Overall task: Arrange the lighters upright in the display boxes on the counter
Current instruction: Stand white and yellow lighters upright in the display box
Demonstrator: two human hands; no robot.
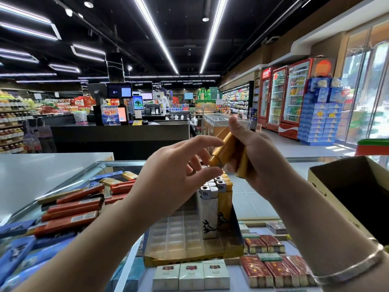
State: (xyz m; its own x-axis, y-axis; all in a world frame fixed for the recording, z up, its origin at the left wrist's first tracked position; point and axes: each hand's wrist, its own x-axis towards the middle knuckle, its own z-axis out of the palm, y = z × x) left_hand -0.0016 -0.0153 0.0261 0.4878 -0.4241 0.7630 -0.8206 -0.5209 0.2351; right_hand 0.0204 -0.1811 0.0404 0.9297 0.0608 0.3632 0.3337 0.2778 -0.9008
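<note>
Overhead, glossy yellow cylindrical lighters (226, 151)

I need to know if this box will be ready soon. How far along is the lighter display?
Early on. Done: a few lighters stand upright at the far end of the display box. In hand: the right hand grips several gold lighters, and the left hand reaches for one with open fingers. Left: most of the clear tray slots nearer the camera are empty.
</note>
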